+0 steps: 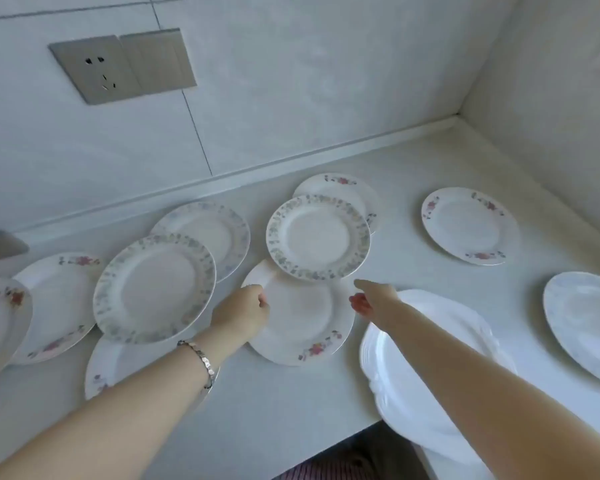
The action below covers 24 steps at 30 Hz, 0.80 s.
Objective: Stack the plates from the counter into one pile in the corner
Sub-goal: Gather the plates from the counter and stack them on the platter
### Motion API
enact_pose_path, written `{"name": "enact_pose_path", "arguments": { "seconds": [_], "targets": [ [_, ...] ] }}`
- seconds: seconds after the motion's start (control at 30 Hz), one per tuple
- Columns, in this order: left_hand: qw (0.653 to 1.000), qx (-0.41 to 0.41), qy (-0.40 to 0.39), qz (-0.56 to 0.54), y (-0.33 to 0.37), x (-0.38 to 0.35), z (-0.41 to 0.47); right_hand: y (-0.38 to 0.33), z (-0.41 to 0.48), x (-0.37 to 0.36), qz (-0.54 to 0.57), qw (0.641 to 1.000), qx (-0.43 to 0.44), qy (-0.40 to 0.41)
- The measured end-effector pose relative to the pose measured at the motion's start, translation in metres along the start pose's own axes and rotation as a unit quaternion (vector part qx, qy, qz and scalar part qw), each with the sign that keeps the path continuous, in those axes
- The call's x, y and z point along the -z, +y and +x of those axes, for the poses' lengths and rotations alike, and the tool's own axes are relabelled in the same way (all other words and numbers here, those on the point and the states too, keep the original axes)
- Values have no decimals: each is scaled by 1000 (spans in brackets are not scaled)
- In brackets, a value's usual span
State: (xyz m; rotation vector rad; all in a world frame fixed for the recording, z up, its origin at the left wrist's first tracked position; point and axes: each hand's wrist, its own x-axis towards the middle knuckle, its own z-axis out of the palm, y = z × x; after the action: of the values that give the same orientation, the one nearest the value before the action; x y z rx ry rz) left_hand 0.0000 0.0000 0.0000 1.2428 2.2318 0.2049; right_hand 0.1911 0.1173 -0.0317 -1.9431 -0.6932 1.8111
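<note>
Several white plates lie scattered and overlapping on the pale counter [281, 403]. My left hand [245, 311] grips the left rim of a white plate with pink flowers [302, 323] in the middle. My right hand [373, 299] hovers at that plate's right rim, fingers apart, not clearly touching it. A plate with a green floral border [317, 235] overlaps the far edge of the gripped plate. Another green-bordered plate [153, 289] lies to the left, on top of others. A single pink-flower plate [470, 225] sits nearest the back right corner.
A plain scalloped white plate [426, 358] lies under my right forearm at the counter's front edge. A bluish plate [586, 323] sits far right. More plates overlap at far left. A wall socket [122, 65] is on the back wall. The walls meet at the corner [459, 116].
</note>
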Motion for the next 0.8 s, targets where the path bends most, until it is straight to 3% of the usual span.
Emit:
{"name": "enact_pose_path", "arguments": {
  "seconds": [0.23, 0.4, 0.6, 0.7, 0.8],
  "targets": [
    [998, -4, -28, -52, -37, -2, 47, -21, 41, -36, 151, 987, -25, 57],
    [995, -30, -52, -80, -43, 0, 63, -28, 49, -45, 143, 986, -35, 77],
    [994, -32, -33, -103, -38, -7, 75, -35, 39, -38, 196, 979, 24, 57],
    [995, -3, -68, -79, -33, -13, 72, -37, 26, -20, 194, 978, 46, 60],
    [993, 41, -63, -88, -26, -22, 73, -29, 11, 13, 230, 972, 54, 14]
  ]
}}
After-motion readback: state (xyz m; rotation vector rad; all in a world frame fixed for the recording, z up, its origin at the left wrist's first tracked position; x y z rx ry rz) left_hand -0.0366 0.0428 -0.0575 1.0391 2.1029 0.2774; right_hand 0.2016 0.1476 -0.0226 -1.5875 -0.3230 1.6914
